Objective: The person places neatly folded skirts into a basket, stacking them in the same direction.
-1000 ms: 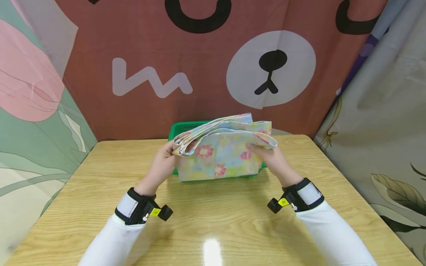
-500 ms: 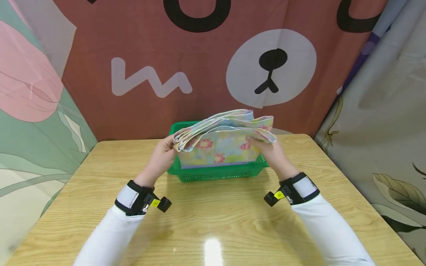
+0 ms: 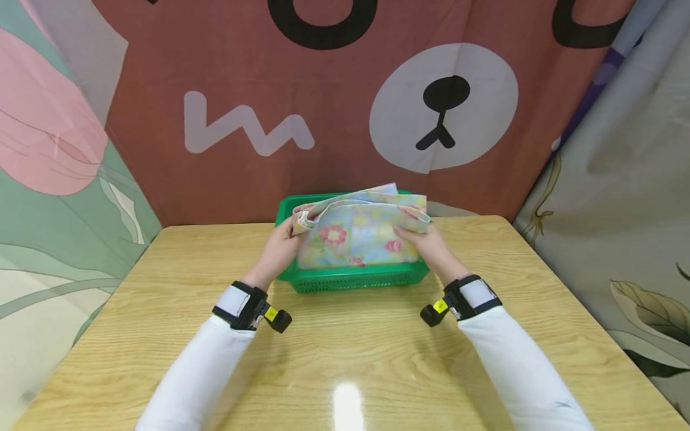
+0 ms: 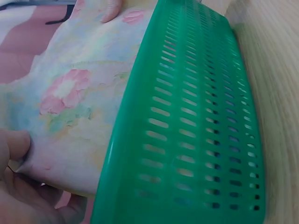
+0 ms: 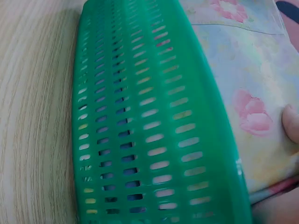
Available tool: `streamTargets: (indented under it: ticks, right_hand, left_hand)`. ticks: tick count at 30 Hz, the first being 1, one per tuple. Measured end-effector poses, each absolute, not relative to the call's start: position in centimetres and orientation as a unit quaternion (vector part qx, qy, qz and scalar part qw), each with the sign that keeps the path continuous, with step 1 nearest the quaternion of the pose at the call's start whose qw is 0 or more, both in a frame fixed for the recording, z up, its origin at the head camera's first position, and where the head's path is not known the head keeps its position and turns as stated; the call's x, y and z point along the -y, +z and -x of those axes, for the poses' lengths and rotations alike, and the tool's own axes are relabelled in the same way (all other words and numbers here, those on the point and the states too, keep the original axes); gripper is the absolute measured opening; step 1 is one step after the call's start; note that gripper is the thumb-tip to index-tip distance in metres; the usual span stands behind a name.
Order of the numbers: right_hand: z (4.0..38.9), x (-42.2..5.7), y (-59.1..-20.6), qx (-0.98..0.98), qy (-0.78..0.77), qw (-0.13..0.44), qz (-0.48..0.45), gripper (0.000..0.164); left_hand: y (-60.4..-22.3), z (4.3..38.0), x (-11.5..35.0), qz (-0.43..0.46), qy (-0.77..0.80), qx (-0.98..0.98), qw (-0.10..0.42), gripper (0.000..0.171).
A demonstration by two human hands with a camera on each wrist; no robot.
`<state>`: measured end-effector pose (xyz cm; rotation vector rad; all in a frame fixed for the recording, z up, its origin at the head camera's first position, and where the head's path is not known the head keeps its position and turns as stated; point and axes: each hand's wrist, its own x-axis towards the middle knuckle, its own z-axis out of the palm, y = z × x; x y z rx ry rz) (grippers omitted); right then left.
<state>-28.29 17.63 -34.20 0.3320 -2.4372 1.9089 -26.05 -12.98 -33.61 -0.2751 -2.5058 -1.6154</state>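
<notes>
A folded floral cloth [image 3: 366,233], pale blue and yellow with pink flowers, stands upright with its lower part inside a green plastic basket [image 3: 356,278]. My left hand [image 3: 277,248] grips the cloth's left end, thumb on the near side, as the left wrist view also shows at the cloth's corner [image 4: 60,154]. At the other end my right hand [image 3: 431,248] pinches it, with the thumb [image 5: 292,123] lying on the printed face. The cloth's bottom edge is hidden behind the basket's front wall [image 5: 140,116].
The basket stands at the far edge of a light wooden table [image 3: 345,341]. Behind it hangs a brown curtain [image 3: 242,179] with a bear's face print. A patterned grey curtain [image 3: 625,209] hangs on the right, a green floral one [image 3: 70,227] on the left.
The cloth first hung in front of the basket, covering its front wall. Both hands lifted it back over the rim, then lowered it, so its bottom now sits inside the basket.
</notes>
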Motion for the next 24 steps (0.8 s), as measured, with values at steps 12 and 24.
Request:
streamTargets:
  ticks: [12, 24]
  right_hand:
    - [30.0, -17.5, -35.7, 0.808, 0.581, -0.087, -0.044, 0.043]
    - [30.9, -18.0, -35.8, 0.830, 0.511, -0.173, -0.139, 0.043]
  left_hand:
    - [-35.7, 28.1, 12.3, 0.028, -0.558, 0.829, 0.031, 0.028]
    - [-36.0, 28.8, 11.0, -0.045, -0.532, 0.845, -0.007, 0.043]
